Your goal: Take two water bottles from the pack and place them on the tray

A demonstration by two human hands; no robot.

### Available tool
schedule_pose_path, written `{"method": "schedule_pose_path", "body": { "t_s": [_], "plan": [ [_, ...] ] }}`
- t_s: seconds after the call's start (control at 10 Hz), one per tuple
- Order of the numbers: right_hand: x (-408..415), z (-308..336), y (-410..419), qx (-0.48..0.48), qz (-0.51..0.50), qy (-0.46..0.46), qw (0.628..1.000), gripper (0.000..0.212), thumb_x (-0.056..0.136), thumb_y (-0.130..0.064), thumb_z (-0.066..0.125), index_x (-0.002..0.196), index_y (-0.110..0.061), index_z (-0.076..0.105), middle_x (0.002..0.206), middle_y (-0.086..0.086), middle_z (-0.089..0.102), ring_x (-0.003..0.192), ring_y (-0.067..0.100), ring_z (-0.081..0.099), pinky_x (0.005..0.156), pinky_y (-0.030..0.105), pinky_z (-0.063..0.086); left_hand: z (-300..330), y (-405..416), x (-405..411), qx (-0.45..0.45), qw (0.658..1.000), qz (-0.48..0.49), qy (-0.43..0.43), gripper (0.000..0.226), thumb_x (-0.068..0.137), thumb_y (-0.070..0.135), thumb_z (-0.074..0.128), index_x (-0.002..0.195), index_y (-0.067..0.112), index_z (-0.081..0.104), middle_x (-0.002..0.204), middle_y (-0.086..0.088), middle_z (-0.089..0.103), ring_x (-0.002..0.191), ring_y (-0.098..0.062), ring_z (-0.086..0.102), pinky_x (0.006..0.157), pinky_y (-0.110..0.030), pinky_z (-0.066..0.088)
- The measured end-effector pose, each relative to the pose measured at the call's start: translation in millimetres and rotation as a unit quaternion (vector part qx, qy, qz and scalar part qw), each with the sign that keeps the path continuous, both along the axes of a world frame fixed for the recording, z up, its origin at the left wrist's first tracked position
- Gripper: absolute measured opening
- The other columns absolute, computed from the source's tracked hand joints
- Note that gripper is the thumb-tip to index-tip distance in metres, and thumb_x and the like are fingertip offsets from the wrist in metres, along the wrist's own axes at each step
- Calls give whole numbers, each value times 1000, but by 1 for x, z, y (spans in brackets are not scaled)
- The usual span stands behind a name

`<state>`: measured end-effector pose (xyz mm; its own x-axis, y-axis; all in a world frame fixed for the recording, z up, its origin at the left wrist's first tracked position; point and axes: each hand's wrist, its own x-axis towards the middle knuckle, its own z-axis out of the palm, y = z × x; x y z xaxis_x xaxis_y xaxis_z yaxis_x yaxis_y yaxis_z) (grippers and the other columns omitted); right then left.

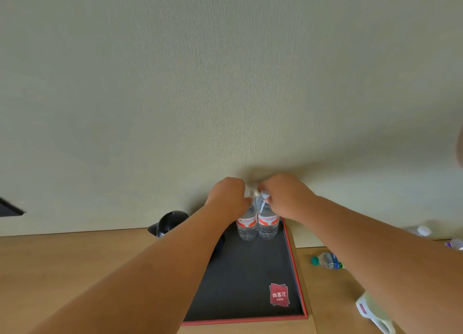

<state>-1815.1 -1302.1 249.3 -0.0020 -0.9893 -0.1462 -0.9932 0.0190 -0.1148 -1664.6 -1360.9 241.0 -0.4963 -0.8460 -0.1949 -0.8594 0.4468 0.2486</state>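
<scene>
Two clear water bottles with red-and-white labels stand upright side by side at the far end of a black tray [250,278] with a red rim. My left hand [229,195] is closed around the top of the left bottle [246,224]. My right hand [283,195] is closed around the top of the right bottle [268,224]. Both bottle bases rest on the tray surface. The caps are mostly hidden by my fingers. The pack is not in view.
The tray lies on a wooden table against a pale wall. A black kettle [170,222] stands left of the tray. A green-capped bottle [325,260] lies on its side to the right, more bottles [423,231] at the far right, and a white mug [373,311] sits near my right forearm.
</scene>
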Motion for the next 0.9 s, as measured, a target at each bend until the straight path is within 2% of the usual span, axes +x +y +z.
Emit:
{"method": "schedule_pose_path", "body": {
  "t_s": [0.1, 0.2, 0.3, 0.4, 0.5, 0.6, 0.7, 0.8, 0.9],
  "plan": [
    [-1, 0, 5, 0, -6, -5, 1000, 18, 89, 0, 57, 93, -9, 72, 78, 8, 60, 77, 26, 59, 65, 31, 42, -1, 1, -2, 2, 1000, -4, 1, 38, 101, 41, 60, 117, 6, 64, 122, -12, 66, 114, -29, 64, 81, -30, 43],
    [-2, 3, 9, -6, -6, -12, 1000, 21, 93, -4, 57, 104, -8, 74, 97, 12, 73, 91, 28, 69, 75, 36, 52, -2, 2, -3, 2, 1000, -2, 2, 38, 101, 42, 59, 117, 7, 65, 122, -11, 67, 113, -28, 64, 85, -33, 48],
    [0, 2, 8, -10, -11, -6, 1000, 19, 93, -3, 59, 105, -9, 72, 97, 12, 73, 93, 29, 70, 75, 35, 51, -5, 3, -2, -4, 1000, 7, 1, 41, 101, 44, 60, 121, 9, 65, 125, -11, 68, 115, -28, 65, 91, -34, 52],
    [1, -1, 8, -11, -21, -6, 1000, 17, 92, -2, 60, 104, -9, 70, 90, 11, 68, 86, 29, 67, 67, 32, 42, -4, 6, -3, -4, 1000, 16, 10, 47, 100, 43, 61, 135, 11, 61, 135, -11, 65, 123, -28, 63, 98, -35, 52],
    [0, -3, 8, -9, -36, -4, 999, 15, 90, 0, 59, 98, -6, 71, 93, 15, 73, 87, 34, 70, 65, 32, 42, -4, 13, -4, -2, 999, 26, 24, 48, 100, 41, 62, 138, 13, 59, 138, -11, 65, 126, -30, 62, 98, -37, 52],
    [3, -3, 10, -11, -54, -8, 998, 17, 92, -5, 59, 105, -9, 70, 102, 14, 73, 94, 34, 70, 69, 34, 48, -6, 18, -4, 13, 998, 53, 44, 50, 99, 38, 65, 142, 16, 55, 137, -11, 65, 124, -31, 63, 95, -38, 53],
    [8, 0, 14, -10, -58, -21, 998, 28, 96, -15, 59, 123, -11, 64, 119, 13, 71, 110, 34, 68, 82, 37, 52, -5, 24, -1, 36, 996, 70, 43, 58, 99, 39, 63, 148, 15, 47, 139, -11, 63, 125, -33, 63, 93, -40, 53],
    [18, 11, 21, -1, -58, -38, 998, 34, 99, -27, 58, 129, -11, 59, 123, 11, 69, 104, 30, 64, 83, 38, 50, -5, 29, 9, 44, 996, 80, 5, 49, 104, 44, 51, 140, 12, 51, 134, -11, 62, 122, -33, 62, 86, -38, 49],
    [21, 14, 32, 12, -78, -53, 995, 51, 101, -50, 50, 137, -14, 54, 130, 8, 65, 111, 28, 62, 89, 38, 50, -1, 36, 26, 20, 996, 44, -69, 44, 109, 37, 35, 136, 12, 58, 136, -12, 60, 123, -34, 60, 100, -42, 51]
  ]
}}
